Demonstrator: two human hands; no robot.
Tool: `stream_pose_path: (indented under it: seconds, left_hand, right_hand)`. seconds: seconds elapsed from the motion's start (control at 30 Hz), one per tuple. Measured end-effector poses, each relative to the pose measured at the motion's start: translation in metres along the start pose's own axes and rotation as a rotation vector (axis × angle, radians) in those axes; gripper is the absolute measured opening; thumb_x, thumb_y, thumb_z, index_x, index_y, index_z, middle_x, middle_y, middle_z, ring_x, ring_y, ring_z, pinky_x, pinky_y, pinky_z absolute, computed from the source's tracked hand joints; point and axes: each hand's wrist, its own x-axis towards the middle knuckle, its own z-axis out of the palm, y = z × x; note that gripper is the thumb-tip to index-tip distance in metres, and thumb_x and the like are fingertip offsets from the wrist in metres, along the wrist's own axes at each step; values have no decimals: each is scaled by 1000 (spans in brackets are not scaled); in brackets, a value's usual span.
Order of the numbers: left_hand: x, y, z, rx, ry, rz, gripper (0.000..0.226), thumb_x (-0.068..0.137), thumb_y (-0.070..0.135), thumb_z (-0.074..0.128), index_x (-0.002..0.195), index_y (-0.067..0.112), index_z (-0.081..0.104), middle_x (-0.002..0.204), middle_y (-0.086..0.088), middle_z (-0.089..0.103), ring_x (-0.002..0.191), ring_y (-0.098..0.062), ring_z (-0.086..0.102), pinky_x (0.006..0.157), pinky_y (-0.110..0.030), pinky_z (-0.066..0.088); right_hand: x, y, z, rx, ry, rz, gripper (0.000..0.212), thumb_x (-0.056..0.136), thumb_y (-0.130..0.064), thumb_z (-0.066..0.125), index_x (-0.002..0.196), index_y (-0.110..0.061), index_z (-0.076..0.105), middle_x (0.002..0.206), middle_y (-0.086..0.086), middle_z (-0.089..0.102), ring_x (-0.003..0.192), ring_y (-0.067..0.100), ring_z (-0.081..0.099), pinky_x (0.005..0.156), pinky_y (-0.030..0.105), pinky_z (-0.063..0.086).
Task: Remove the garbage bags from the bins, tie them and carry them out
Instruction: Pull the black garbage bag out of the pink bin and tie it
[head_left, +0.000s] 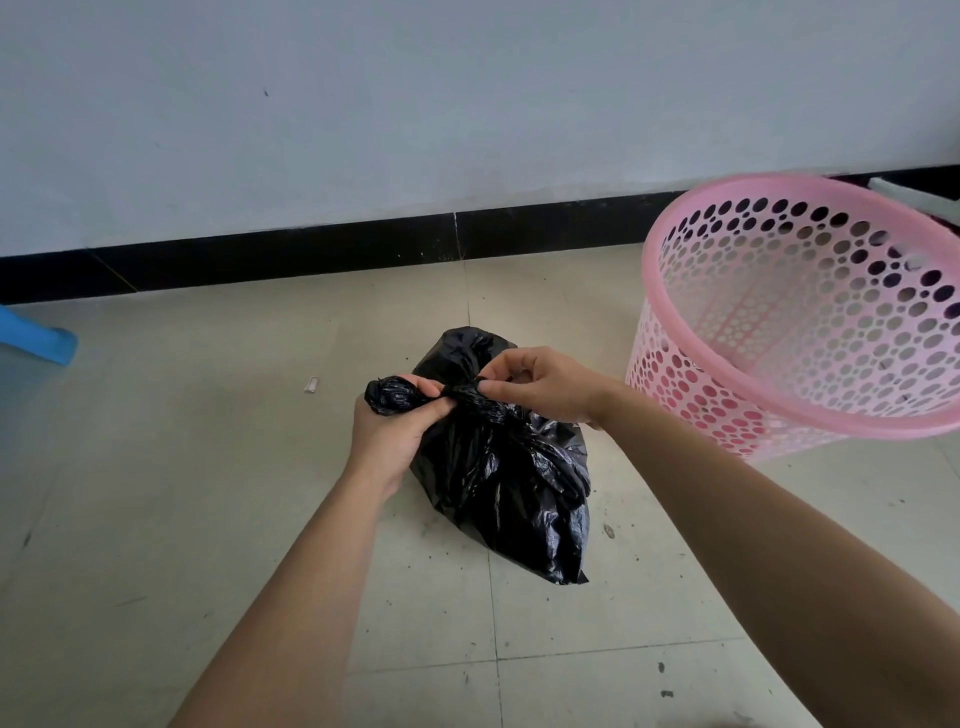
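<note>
The bag (498, 467) is already out of the bin (810, 317) and lying on the floor (208, 493) just beside it, so removal looks done and the tying is under way. The left hand (387, 428) is gripping the twisted neck end with curled fingers while the right hand (540, 387) is pinching the neck at the gather, forming what seems to be a knot. Cinching it and carrying it out are still remaining; no other bins are showing.
</note>
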Motion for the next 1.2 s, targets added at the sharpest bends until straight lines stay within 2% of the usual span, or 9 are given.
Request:
stream_pose_path:
  seconds: [0.1, 0.2, 0.3, 0.47, 0.63, 0.83, 0.97, 1.1, 1.2]
  left_hand:
    - [-1, 5, 0, 40, -22, 35, 26, 72, -6, 82, 69, 16, 69, 85, 2, 76, 89, -14, 73, 81, -24, 55]
    - [-3, 17, 2, 86, -25, 68, 18, 69, 0, 87, 73, 11, 74, 84, -3, 78, 87, -16, 75, 80, -24, 58]
    - [-1, 24, -2, 103, -27, 54, 14, 70, 3, 88, 76, 7, 75, 82, -8, 78, 81, -21, 76, 78, -28, 60]
    - [-2, 2, -21, 181, 41, -59, 14, 70, 9, 89, 74, 13, 75, 78, -5, 77, 76, -23, 76, 86, -33, 59]
    - [-5, -1, -12, 41, 70, -78, 15, 76, 7, 85, 83, 13, 73, 89, -3, 76, 92, -24, 74, 80, -32, 60]
    - [-9, -17, 4, 85, 310, -227, 65, 89, 53, 66, 142, 22, 44, 130, 7, 56, 121, -11, 54, 99, -25, 37]
    - [-19, -40, 12, 181, 224, -334, 79, 94, 68, 44, 156, 22, 25, 157, 3, 35, 145, -17, 34, 117, -34, 27]
    - [-28, -28, 18, 145, 199, -461, 62, 98, 62, 39, 139, 17, 53, 127, 3, 57, 122, -21, 54, 96, -30, 39]
    - [-29, 10, 17, 108, 246, -430, 51, 97, 62, 42, 125, 23, 59, 119, 4, 61, 109, -16, 55, 94, -30, 41]
  right_hand:
    - [1, -1, 1, -138, 58, -39, 13, 97, -26, 64, 103, -14, 65, 82, -10, 60, 65, -6, 56, 64, 9, 42]
    - [3, 2, 1, -575, 276, -204, 23, 101, -32, 55, 108, -12, 62, 101, -2, 55, 85, 12, 55, 76, 23, 46]
    - [-5, 12, -4, -762, 389, -343, 29, 104, -32, 43, 108, -7, 57, 106, 5, 54, 86, 17, 51, 74, 34, 46]
    - [-18, 47, -13, -995, 425, -218, 27, 106, -31, 36, 108, -11, 54, 106, 5, 53, 83, 16, 50, 78, 40, 51]
    - [-15, 56, -10, -789, 449, -116, 28, 105, -35, 42, 116, -12, 53, 113, 5, 55, 95, 20, 58, 78, 35, 50]
    - [-23, 72, 17, -321, 564, 168, 60, 101, -58, 34, 147, -20, 37, 147, 7, 41, 137, 21, 39, 111, 40, 32]
    - [-21, 76, 48, -41, 507, 286, 67, 100, -63, 32, 157, -32, 18, 159, 9, 27, 146, 27, 28, 118, 48, 24]
    - [-18, 60, 57, 13, 537, 236, 59, 102, -57, 36, 156, -35, 24, 153, 7, 36, 143, 23, 33, 115, 39, 25]
    - [-15, 24, 51, 38, 575, 191, 54, 103, -50, 39, 154, -33, 30, 149, 6, 41, 140, 19, 37, 111, 30, 25]
